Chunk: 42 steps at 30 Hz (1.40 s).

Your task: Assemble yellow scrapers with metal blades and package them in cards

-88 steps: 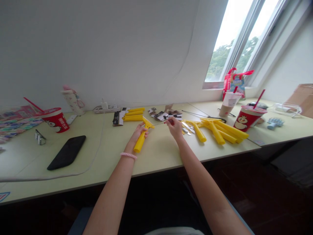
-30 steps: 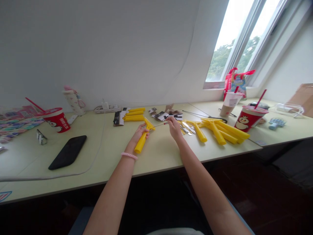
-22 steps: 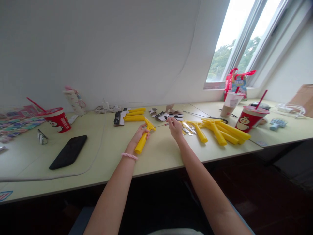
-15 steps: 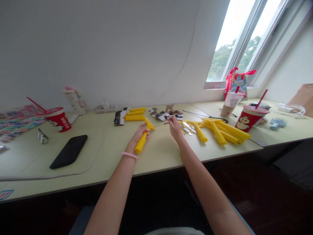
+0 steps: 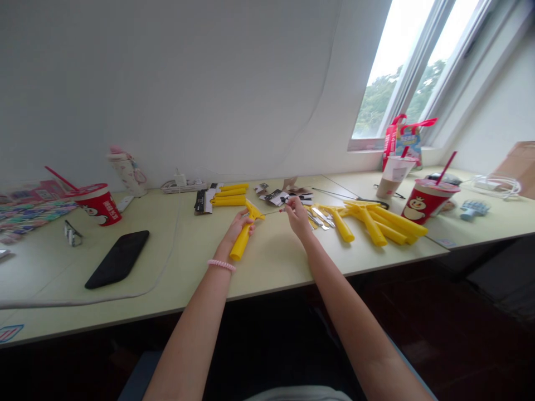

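My left hand (image 5: 239, 229) is wrapped round a yellow scraper handle (image 5: 241, 244), whose wider head points up and away from me. Closed fingers of my right hand (image 5: 296, 216) grip a small screwdriver (image 5: 273, 212) by its end. Its thin shaft reaches left to the head of the yellow handle; the exact contact of the tip is too small to tell. Just right of my right hand lie several metal blades (image 5: 321, 218). Beyond them is a pile of yellow scraper handles (image 5: 374, 225), some with T-shaped heads.
Packaged yellow handles (image 5: 229, 195) and torn packaging (image 5: 278, 196) lie at the back. A black phone (image 5: 118, 259), a white cable (image 5: 167, 262) and a red cup (image 5: 98, 205) are on the left. Another red cup (image 5: 427, 201) and a milk-tea cup (image 5: 395, 177) stand on the right.
Almost nothing differs. My right hand and the screwdriver have shifted very slightly left, while the yellow handle stays in my left hand.
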Available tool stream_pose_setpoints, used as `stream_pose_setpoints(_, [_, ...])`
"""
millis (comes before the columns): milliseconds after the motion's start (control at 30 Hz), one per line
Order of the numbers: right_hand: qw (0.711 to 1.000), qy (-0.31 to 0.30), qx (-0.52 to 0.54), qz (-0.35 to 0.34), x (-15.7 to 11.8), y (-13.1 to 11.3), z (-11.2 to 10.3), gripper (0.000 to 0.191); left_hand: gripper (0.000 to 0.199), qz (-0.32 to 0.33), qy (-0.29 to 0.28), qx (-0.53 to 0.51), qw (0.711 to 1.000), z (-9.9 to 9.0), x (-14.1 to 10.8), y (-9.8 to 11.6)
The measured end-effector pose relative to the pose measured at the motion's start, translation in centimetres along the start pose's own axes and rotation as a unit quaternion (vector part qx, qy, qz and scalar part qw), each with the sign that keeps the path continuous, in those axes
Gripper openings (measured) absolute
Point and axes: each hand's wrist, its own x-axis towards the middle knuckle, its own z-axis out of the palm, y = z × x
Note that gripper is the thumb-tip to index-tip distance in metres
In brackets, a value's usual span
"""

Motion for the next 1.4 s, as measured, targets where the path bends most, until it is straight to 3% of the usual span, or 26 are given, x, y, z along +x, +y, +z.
stream_pose_setpoints(200, [0.999,-0.001,-0.034,0.027,-0.06,-0.01,-0.03,0.023,0.052,0.001,-0.002,-0.001,1.0,0.03,-0.14,0.06])
stream_pose_setpoints(400, [1.0,-0.018,-0.008,-0.006,0.01,0.15,0.06,0.01,0.051,0.011,-0.001,-0.017,1.0,-0.21,0.09,-0.04])
stream_pose_setpoints(700, [0.998,-0.015,-0.052,0.026,-0.07,0.09,0.08,0.022,0.051,0.013,0.008,0.007,1.0,0.18,-0.17,0.19])
stream_pose_setpoints(933, [0.999,-0.024,-0.026,-0.019,-0.06,-0.13,0.01,0.01,0.053,0.02,0.001,-0.001,1.0,-0.12,0.16,-0.06])
stream_pose_setpoints(1200, [0.998,-0.006,-0.063,0.0,-0.13,0.32,0.1,0.025,0.055,0.019,-0.005,0.004,1.0,-0.15,0.24,-0.2])
stream_pose_setpoints(1400, [0.997,-0.009,-0.075,0.02,-0.1,0.26,0.04,0.025,0.055,0.021,-0.012,0.015,1.0,-0.42,0.4,-0.41])
